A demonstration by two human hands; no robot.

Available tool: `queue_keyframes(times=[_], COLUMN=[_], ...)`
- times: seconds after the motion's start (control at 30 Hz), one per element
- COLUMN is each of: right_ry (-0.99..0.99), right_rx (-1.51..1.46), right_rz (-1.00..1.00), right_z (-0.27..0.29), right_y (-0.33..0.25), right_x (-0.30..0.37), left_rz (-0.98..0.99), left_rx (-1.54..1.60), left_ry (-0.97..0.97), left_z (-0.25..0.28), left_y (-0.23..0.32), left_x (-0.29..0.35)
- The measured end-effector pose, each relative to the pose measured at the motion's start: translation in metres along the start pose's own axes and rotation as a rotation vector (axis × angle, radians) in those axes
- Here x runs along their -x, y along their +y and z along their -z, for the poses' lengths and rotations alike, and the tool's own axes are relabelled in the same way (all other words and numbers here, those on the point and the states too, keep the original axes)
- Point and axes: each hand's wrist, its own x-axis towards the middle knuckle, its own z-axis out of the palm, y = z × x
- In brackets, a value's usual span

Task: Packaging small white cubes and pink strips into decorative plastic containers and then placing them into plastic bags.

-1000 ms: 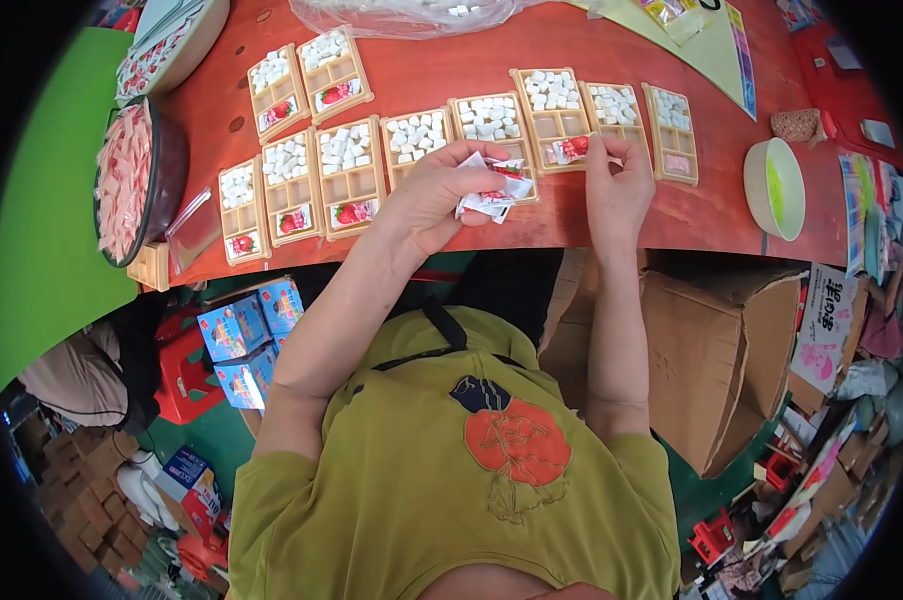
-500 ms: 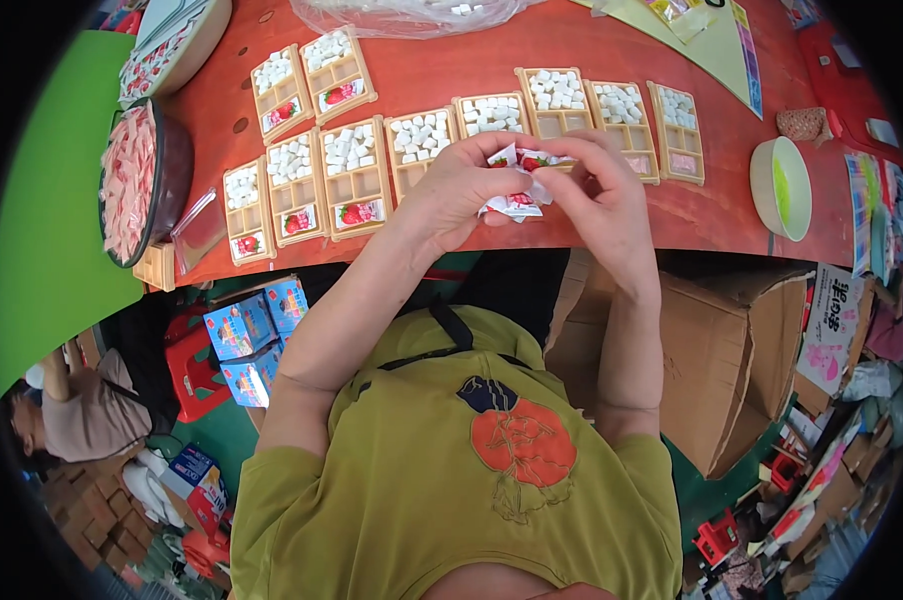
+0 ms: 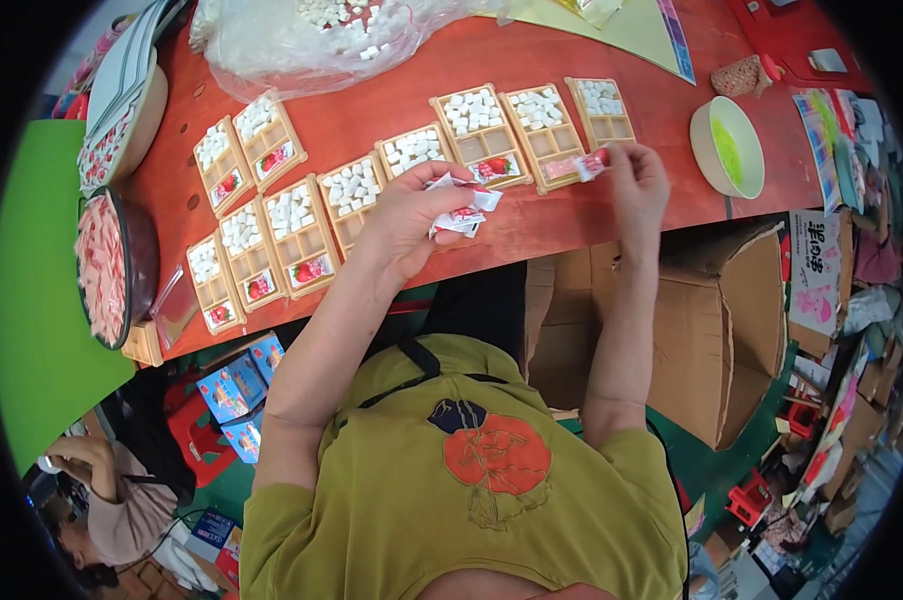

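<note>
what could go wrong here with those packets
The left hand grips an uneven bunch of small white-and-red glossy sachets, so one might slip out. The right hand pinches one sachet at the near right corner of a beige, rectangular, compartmented tray, so it could land outside. A flat pink packet lies in the tray's near end, so the two might overlap.

Trays [image 3: 550,143], ctr: smooth, semi-matt plastic by look, w/ matt white pieces [image 3: 472,112]. Sachets [image 3: 480,200], ctr: glossy printed film. Bag [image 3: 322,68], upper ctr: thin clear plastic, crinkled, shiny. Tabletop [image 3: 372,115]: smooth, slight sheen. Carton [image 3: 682,340], R: matt cardbd. Shirt [image 3: 392,500], btm: matt cloth.
</note>
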Motion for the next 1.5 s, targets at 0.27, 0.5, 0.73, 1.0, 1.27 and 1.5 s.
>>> queue_keyframes(times=[0.27, 0.5, 0.73, 1.0, 1.27, 1.5], right_ry=[0.095, -0.44, -0.42, -0.169, -0.139, -0.027], right_rx=[0.746, 0.128, 0.202, -0.247, -0.219, -0.169], right_rz=[0.361, 0.145, 0.643, -0.176, -0.263, -0.282], right_z=[-0.037, -0.027, -0.022, -0.022, 0.001, 0.037], right_y=[0.003, -0.061, -0.042, -0.044, -0.026, -0.025], right_x=[0.028, 0.052, 0.051, 0.061, 0.05, -0.002], left_rz=[-0.029, -0.086, -0.029, -0.107, -0.031, -0.005], left_rx=[0.005, 0.016, 0.089, -0.038, -0.063, -0.068], left_ry=[0.02, -0.007, -0.109, -0.131, 0.033, 0.057], left_z=[-0.023, -0.029, -0.028, -0.041, -0.044, -0.046], left_y=[-0.004, -0.005, -0.01, -0.015, -0.015, -0.018], left_x=[-0.008, -0.006, -0.01, -0.01, -0.019, -0.021])
